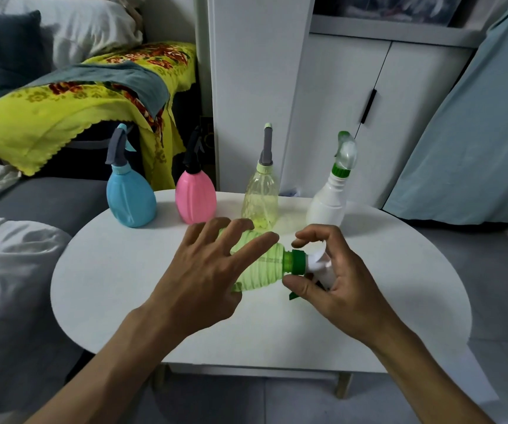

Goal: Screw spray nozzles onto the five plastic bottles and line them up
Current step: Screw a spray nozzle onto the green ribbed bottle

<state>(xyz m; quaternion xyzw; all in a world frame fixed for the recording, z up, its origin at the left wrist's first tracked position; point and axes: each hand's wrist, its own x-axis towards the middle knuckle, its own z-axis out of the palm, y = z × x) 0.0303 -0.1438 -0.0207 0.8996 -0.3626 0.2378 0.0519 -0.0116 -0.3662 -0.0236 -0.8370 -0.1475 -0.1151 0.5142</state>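
Head view: a person's left hand (206,267) lies with fingers spread over a green bottle (261,267) on its side above the round table (124,286), while the right hand (329,270) pinches its green collar (297,262) and white nozzle (320,264). Four capped bottles stand behind. With such a loose hold, the bottle may spin or the threads cross; the thread seating appears hidden.

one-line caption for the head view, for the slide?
Right hand twists nozzle onto green bottle; left hand steadies it.
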